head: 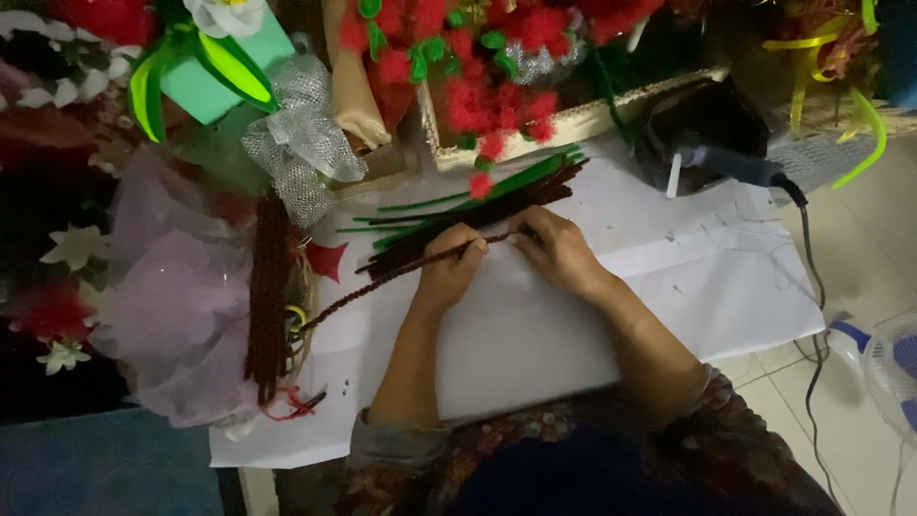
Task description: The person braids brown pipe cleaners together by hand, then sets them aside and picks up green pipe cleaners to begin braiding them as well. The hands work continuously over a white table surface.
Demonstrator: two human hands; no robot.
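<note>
Brown pipe cleaner [401,270] stretched across white paper [669,277], left hand [447,272] and right hand [557,250] both pinching its upper end; a loose pile [478,205] of brown and green stems lies unworked just beyond the fingers.

Pipe cleaners [478,205] on the paper sheet [669,287], basket [573,119] behind them, glue gun [726,162] right.

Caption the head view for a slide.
Both hands, left hand and right hand, pinch a brown pipe cleaner over white paper.
</note>
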